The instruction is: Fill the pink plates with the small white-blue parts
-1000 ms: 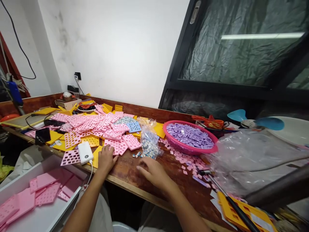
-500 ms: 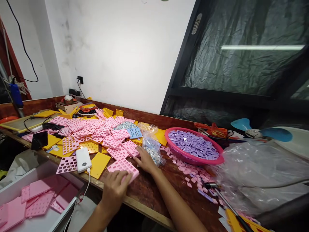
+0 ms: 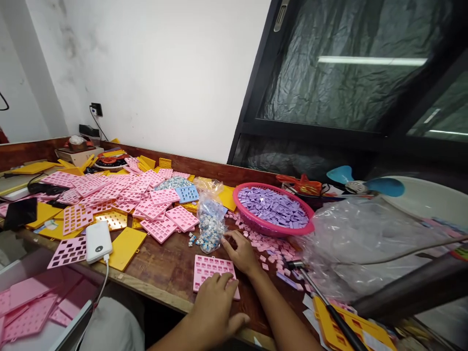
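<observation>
A pink plastic grid plate (image 3: 208,267) lies flat near the front edge of the wooden table (image 3: 166,265). My left hand (image 3: 215,308) rests palm down on its near right part, fingers spread. My right hand (image 3: 242,251) lies just beyond the plate, fingers stretched toward a clear bag of small blue and white pieces (image 3: 209,225) and the loose pink tiles (image 3: 272,249) scattered on the table. Nothing shows inside either hand.
A pile of pink and yellow grid plates (image 3: 120,195) covers the left of the table. A white power bank (image 3: 98,241) with a cable lies by the edge. A pink basket of purple tiles (image 3: 274,208) stands right of centre. A hammer (image 3: 321,297) and clear plastic sheet (image 3: 365,239) lie at right.
My left hand has slid the pink plate to the right along the table's front edge. My right hand has drawn back from the plate pile toward the loose pink tiles.
</observation>
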The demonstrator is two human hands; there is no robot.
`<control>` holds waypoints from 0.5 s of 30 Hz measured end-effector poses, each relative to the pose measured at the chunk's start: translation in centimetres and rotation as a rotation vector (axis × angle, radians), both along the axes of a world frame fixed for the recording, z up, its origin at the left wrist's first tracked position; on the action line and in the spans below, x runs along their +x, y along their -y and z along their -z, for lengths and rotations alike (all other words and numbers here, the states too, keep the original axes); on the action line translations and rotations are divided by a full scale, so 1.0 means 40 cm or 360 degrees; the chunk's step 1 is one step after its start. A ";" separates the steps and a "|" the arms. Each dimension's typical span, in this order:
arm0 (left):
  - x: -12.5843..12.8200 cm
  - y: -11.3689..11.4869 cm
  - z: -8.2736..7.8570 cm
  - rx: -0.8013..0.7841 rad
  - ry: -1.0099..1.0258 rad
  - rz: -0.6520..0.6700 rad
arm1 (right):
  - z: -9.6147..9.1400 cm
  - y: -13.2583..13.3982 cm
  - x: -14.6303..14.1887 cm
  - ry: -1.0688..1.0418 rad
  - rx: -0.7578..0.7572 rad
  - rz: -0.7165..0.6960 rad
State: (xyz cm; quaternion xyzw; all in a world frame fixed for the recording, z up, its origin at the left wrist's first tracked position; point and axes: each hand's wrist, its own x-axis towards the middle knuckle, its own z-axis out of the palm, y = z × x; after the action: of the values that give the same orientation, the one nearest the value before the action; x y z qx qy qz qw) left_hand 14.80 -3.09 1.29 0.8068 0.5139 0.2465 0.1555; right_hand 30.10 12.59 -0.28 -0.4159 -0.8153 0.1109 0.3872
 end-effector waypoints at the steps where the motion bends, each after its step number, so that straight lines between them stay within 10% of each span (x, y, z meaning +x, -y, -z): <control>1: -0.019 -0.023 -0.009 0.0019 0.0060 0.0003 | 0.008 -0.005 -0.002 0.0006 -0.0016 -0.0020; 8: -0.237 -0.242 -0.015 0.0094 -0.0260 -0.0290 | 0.092 -0.066 -0.017 0.0071 -0.0179 0.0224; 15: -0.247 -0.288 0.055 0.0028 -0.0018 -0.0085 | 0.060 -0.080 -0.003 -0.0170 -0.0153 0.0082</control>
State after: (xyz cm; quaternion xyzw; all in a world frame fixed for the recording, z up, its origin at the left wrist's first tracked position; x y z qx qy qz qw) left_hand 4.94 8.42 -0.89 0.7955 0.5340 0.2505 0.1389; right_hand 29.99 15.78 -2.67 -0.4484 -0.7762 0.1619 0.4126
